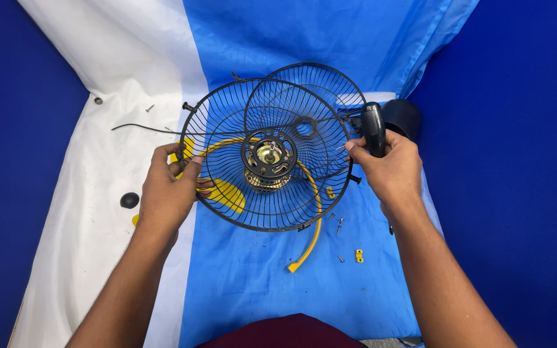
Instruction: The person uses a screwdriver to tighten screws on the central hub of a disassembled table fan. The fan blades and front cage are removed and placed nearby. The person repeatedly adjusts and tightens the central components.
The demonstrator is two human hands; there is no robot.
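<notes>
We are looking down at a blue and white sheet (272,38) spread over a dark blue floor (523,161), with fan parts lying across it.

We are seeing the left hand (169,187) gripping the left rim of a black wire fan guard (227,129), fingers curling through the wires and thumb lying over the top. The guard is sitting tilted over the middle of the sheet, and a metal motor hub (269,154) is showing through its centre ring.

The right hand (388,167) is closing around a black screwdriver handle (373,125) at the guard's right edge, fingertips pinching near the rim.

A second wire guard (320,84) is lying behind the first, overlapping it at the upper right. A dark rounded housing (402,116) is resting just beyond the right hand.

A yellow curved rim strip (311,225) is running under the guard and ending near the lower middle of the sheet. Small screws (339,225) are lying scattered just right of it, with a small yellow clip (359,256) close by. A black round cap (129,200) is sitting on the white part, left of the left hand. A thin black wire (143,129) is trailing across the white part toward the guard.
</notes>
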